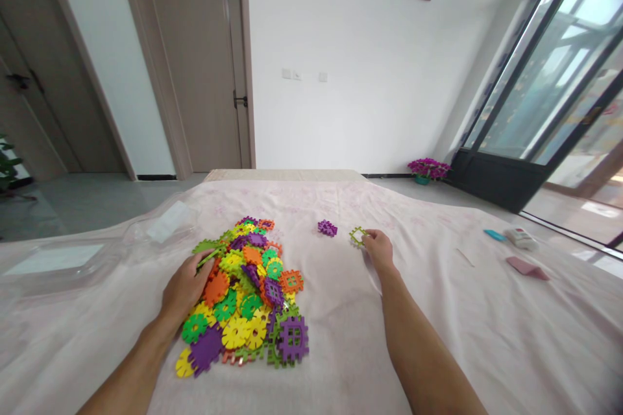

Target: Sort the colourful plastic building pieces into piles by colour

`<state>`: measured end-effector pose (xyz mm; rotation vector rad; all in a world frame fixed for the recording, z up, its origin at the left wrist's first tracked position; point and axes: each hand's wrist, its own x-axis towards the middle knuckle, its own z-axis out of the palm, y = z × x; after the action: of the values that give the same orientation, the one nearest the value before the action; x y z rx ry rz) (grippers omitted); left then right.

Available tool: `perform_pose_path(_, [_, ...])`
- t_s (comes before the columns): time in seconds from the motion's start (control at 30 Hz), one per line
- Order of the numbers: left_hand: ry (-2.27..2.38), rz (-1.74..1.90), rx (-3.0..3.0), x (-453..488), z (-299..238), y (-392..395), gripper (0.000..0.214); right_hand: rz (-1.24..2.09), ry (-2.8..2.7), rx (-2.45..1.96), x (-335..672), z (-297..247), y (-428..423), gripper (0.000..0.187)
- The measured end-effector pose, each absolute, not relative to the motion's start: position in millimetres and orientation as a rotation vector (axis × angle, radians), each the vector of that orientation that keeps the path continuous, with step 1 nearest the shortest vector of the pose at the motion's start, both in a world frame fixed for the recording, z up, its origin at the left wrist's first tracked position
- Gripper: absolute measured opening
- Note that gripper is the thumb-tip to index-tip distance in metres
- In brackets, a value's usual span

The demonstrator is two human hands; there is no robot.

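On a pink sheet (438, 311), the left hand (183, 285) rests at the 9 o'clock edge of a toy pile (248, 292), fingers curled around a green piece (208, 258). The right hand (378, 249), at the pile's 2 o'clock, pinches a yellow-green frame (357, 235) in its fingertips. A purple piece (327, 227) lies near the frame's 9 o'clock.

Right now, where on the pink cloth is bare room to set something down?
Bare cloth lies between the toy pile and the right hand, and wider between that arm and the pink wedge at right. Crowded: the pile under the left hand, the clear plastic at left, the yellow-green piece by the right fingertips.
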<state>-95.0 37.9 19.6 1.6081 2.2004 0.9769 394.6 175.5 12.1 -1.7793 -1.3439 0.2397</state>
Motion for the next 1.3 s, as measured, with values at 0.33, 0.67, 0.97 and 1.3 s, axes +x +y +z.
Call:
perform_pose_path(0.33, [2.215, 0.968, 1.601, -97.3, 15.0, 39.8, 0.054, 0.393, -1.562, -1.587, 346.5, 25.7, 171.8, 0.031])
perform_pose_path(0.67, [2.224, 0.989, 1.627, -98.6, 12.9, 39.8, 0.052, 1.177, -2.146, -0.900, 234.6, 47.7, 112.3, 0.045])
perform_pose_path(0.97, [2.229, 0.978, 1.622, -98.1, 13.6, 39.5, 0.051, 0.701, -2.670, -0.743, 213.6, 67.7, 81.8, 0.077])
perform_pose_path(1.3, [2.222, 0.982, 1.627, -96.4, 16.4, 38.4, 0.052, 0.964, -2.263, -0.778, 217.5, 58.2, 91.3, 0.018])
